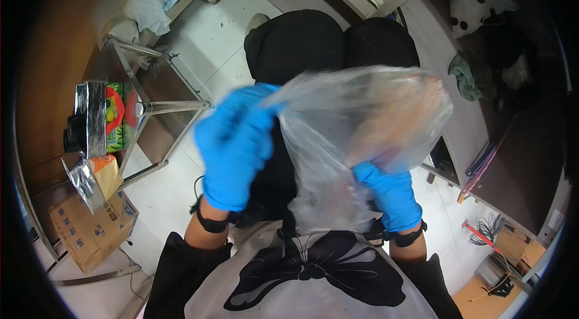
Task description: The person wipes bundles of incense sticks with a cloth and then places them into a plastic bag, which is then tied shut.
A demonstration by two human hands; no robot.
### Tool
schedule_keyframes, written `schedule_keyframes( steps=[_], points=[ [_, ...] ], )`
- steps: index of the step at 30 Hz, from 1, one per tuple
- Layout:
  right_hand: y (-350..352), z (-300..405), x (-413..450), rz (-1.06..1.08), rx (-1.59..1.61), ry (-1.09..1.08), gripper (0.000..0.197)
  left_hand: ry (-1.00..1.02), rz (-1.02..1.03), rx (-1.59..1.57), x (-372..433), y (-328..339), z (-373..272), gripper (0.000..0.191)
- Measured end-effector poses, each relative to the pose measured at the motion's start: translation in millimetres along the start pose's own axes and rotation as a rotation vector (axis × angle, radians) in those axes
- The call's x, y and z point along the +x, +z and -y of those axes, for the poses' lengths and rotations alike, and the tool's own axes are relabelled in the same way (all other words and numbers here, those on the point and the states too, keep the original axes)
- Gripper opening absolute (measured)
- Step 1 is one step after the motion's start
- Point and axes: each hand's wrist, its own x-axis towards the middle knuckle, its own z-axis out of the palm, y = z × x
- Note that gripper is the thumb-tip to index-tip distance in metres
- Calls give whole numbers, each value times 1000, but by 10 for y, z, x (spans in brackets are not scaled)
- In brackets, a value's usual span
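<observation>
Both of my hands wear blue gloves and hold up a clear plastic bag (321, 115) above my lap. With fingers curled, my left hand (239, 142) pinches one edge of the bag at its upper left. My right hand (389, 192) grips it from below on the right, thumb against the film. Inside the bag shows a tan item (393, 115) with a reddish patch near my right thumb; motion blur and the film hide what it is. Loose film hangs down between my hands towards my apron (312, 292), which bears a black bow print.
On the left stand a metal-framed table (174, 105) and a cardboard box (92, 228). Plastic-wrapped bundles (144, 4) sit at the upper left. Right of me, a dark desktop (511, 169) carries a green cloth (466, 77). Cables and a metal container (491, 269) lie lower right.
</observation>
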Motion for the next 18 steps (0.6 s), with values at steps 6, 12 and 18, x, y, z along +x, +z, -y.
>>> schedule_keyframes(
  steps=[6, 12, 18],
  points=[
    [-43, -78, 0, -147, 192, 27, 45, -36, -48, -3, -5, -211, -104, 18],
    [35, -54, 40, -67, 128, -79, 49, -163, 375, 100, -446, 24, -115, 22],
    [14, -58, 31, -65, 61, -152, 51, -30, 108, 88, -216, -261, -187, 18]
  ],
)
